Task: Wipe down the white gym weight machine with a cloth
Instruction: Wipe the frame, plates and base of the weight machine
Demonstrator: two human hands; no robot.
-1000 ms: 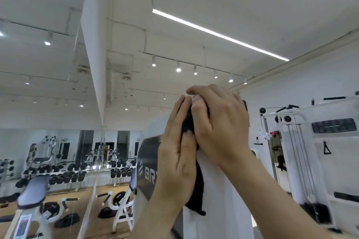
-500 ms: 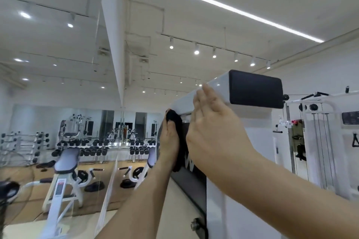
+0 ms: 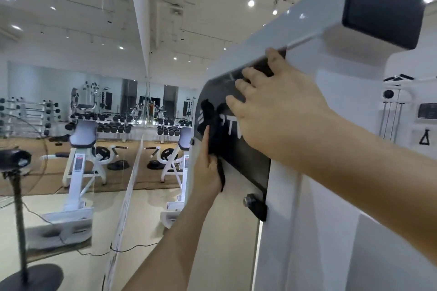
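Wiping the dark panel (image 3: pixel 246 160) on the white machine (image 3: pixel 331 66): your left hand (image 3: pixel 208 172) grips the black cloth (image 3: pixel 210 113), bunched against the panel's left edge. Your right hand (image 3: pixel 272 111) lies flat on the panel, fingers spread, holding nothing. Flatten the cloth for more contact, stroke in overlapping passes, and brace the right hand on unwiped frame instead.

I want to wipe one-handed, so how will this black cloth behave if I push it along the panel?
Likely floppy: the cloth bunches above the left hand and a tail hangs limp below it. Probably light, since that one hand alone holds it up. It may slide easily, as the panel looks smooth and glossy.
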